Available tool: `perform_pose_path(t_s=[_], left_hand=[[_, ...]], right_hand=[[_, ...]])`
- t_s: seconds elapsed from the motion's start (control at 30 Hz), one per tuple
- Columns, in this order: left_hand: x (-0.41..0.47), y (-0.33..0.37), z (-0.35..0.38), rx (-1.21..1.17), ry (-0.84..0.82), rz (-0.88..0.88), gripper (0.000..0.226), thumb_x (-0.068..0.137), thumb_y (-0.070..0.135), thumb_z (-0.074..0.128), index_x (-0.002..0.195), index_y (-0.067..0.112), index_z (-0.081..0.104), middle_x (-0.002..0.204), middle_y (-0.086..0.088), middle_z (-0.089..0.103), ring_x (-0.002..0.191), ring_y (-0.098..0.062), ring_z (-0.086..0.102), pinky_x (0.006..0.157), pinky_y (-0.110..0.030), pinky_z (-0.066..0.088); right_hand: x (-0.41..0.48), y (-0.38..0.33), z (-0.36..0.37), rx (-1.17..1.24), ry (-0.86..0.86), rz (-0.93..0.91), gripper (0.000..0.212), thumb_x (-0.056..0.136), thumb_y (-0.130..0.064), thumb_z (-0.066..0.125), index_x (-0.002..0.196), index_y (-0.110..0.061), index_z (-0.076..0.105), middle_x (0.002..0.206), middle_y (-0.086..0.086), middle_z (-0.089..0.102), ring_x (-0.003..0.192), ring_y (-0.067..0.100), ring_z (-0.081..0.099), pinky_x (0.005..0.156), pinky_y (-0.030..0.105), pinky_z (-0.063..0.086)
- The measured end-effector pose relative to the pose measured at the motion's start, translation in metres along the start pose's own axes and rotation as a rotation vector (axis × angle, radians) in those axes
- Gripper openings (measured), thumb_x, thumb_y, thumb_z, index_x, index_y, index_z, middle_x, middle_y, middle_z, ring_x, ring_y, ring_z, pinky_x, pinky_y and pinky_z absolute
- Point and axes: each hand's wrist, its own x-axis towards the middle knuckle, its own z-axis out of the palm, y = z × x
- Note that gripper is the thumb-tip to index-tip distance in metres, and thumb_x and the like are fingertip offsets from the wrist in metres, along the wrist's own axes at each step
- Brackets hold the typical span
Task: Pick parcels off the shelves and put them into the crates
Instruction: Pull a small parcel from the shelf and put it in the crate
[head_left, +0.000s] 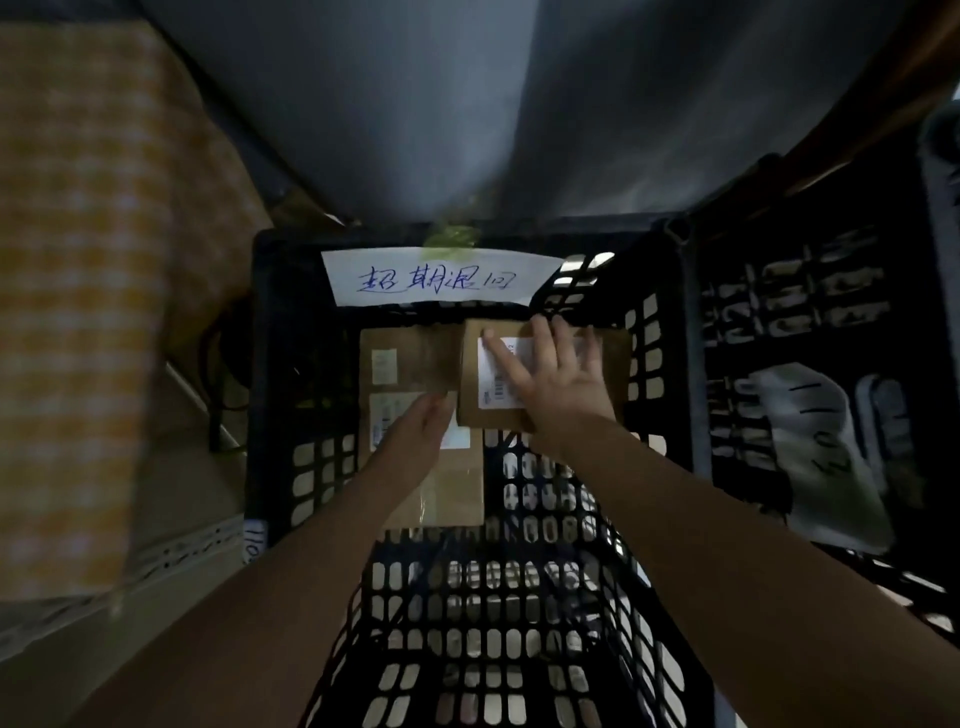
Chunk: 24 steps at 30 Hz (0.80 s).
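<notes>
A black lattice crate (291, 364) stands below me, with a handwritten white paper label (431, 278) taped to its far wall. Several brown cardboard parcels lie on its floor. My right hand (556, 379) lies flat with straight, spread fingers on top of a small brown parcel (480, 410) with a white shipping label, at the crate's far right. My left hand (415, 431) reaches in with straight fingers and touches that parcel's near-left corner, above a larger flat parcel (452, 493). Another flat parcel (410, 358) lies at the far left.
A second black crate (810, 291) stands to the right and holds a white bagged parcel (826, 457) with black marker writing. On the left, a yellow checked cloth (72, 312) hangs over a shelf edge (171, 561). A grey wall rises behind the crates.
</notes>
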Motion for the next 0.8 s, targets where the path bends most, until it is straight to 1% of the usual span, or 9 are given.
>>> perform_pose_path(t_s=[0.07, 0.2, 0.33, 0.43, 0.53, 0.6, 0.7, 0.73, 0.8], left_hand=[[-0.001, 0.014, 0.002, -0.196, 0.002, -0.024, 0.018, 0.098, 0.04, 0.046, 0.109, 0.053, 0.051, 0.12, 0.013, 0.058, 0.106, -0.009, 0.056, 0.08, -0.03, 0.047], [0.005, 0.033, 0.009, -0.345, 0.051, 0.033, 0.05, 0.096, 0.042, 0.049, 0.142, 0.04, 0.031, 0.129, 0.011, 0.052, 0.111, -0.013, 0.055, 0.079, -0.029, 0.047], [0.017, 0.047, 0.022, -0.319, -0.035, -0.016, 0.029, 0.1, 0.048, 0.032, 0.123, 0.038, 0.048, 0.124, 0.01, 0.052, 0.095, -0.002, 0.06, 0.076, -0.022, 0.049], [0.028, 0.05, 0.031, -0.298, -0.11, -0.067, 0.048, 0.098, 0.055, 0.023, 0.132, 0.03, 0.047, 0.128, 0.01, 0.05, 0.109, -0.009, 0.053, 0.081, -0.022, 0.046], [0.036, 0.049, 0.036, -0.197, -0.115, -0.053, 0.061, 0.097, 0.057, 0.017, 0.144, 0.023, 0.037, 0.15, 0.003, 0.036, 0.132, -0.016, 0.04, 0.11, -0.037, 0.03], [0.039, 0.041, 0.034, -0.11, -0.058, -0.013, 0.055, 0.1, 0.051, 0.023, 0.144, 0.021, 0.035, 0.149, 0.0, 0.038, 0.13, -0.015, 0.042, 0.108, -0.031, 0.03], [0.037, 0.018, 0.024, 0.34, 0.074, 0.157, 0.035, 0.102, 0.025, 0.038, 0.136, 0.021, 0.046, 0.133, -0.004, 0.051, 0.108, -0.01, 0.048, 0.077, -0.016, 0.038], [0.036, 0.007, 0.019, 0.487, 0.123, 0.192, 0.035, 0.1, 0.018, 0.041, 0.135, 0.02, 0.048, 0.132, -0.006, 0.05, 0.108, -0.014, 0.049, 0.077, -0.02, 0.04], [0.037, -0.019, 0.006, 0.671, 0.124, 0.128, 0.043, 0.096, 0.011, 0.045, 0.139, 0.019, 0.045, 0.144, -0.01, 0.04, 0.126, -0.027, 0.042, 0.098, -0.036, 0.041]], right_hand=[[0.0, -0.005, 0.002, 0.127, 0.03, 0.065, 0.135, 0.066, -0.061, 0.073, 0.139, -0.031, -0.037, 0.155, 0.026, -0.005, 0.143, 0.043, 0.0, 0.112, 0.061, 0.005], [-0.004, -0.017, 0.008, 0.543, 0.027, 0.336, 0.125, 0.064, -0.077, 0.06, 0.148, -0.025, -0.017, 0.144, 0.025, 0.019, 0.131, 0.042, 0.025, 0.1, 0.048, 0.034], [-0.004, -0.015, 0.02, 0.675, 0.007, 0.469, 0.12, 0.072, -0.072, 0.062, 0.149, -0.026, -0.018, 0.153, 0.022, 0.005, 0.136, 0.043, 0.025, 0.1, 0.05, 0.042], [-0.003, -0.016, 0.033, 0.748, -0.028, 0.339, 0.101, 0.086, -0.051, 0.062, 0.15, -0.035, -0.015, 0.157, 0.015, -0.016, 0.14, 0.041, 0.027, 0.1, 0.046, 0.044], [-0.01, -0.023, 0.057, 0.587, -0.158, 0.179, 0.102, 0.086, -0.044, 0.065, 0.15, -0.035, -0.014, 0.151, 0.006, -0.037, 0.144, 0.044, -0.01, 0.111, 0.054, 0.027], [-0.015, -0.025, 0.074, 0.465, -0.134, 0.159, 0.107, 0.084, -0.037, 0.07, 0.149, -0.036, -0.015, 0.152, 0.004, -0.038, 0.138, 0.042, -0.028, 0.112, 0.061, 0.017], [-0.014, -0.028, 0.086, 0.48, -0.068, 0.159, 0.105, 0.083, -0.006, 0.062, 0.149, -0.04, -0.011, 0.154, 0.003, -0.033, 0.139, 0.042, -0.027, 0.111, 0.063, 0.013], [-0.011, -0.029, 0.087, 0.488, -0.063, 0.155, 0.103, 0.081, 0.002, 0.057, 0.15, -0.041, -0.008, 0.155, 0.002, -0.031, 0.14, 0.042, -0.024, 0.111, 0.064, 0.016], [-0.006, -0.032, 0.091, 0.453, -0.032, 0.117, 0.102, 0.079, 0.009, 0.051, 0.151, -0.038, -0.004, 0.157, 0.003, -0.025, 0.141, 0.041, -0.021, 0.112, 0.062, 0.019]])
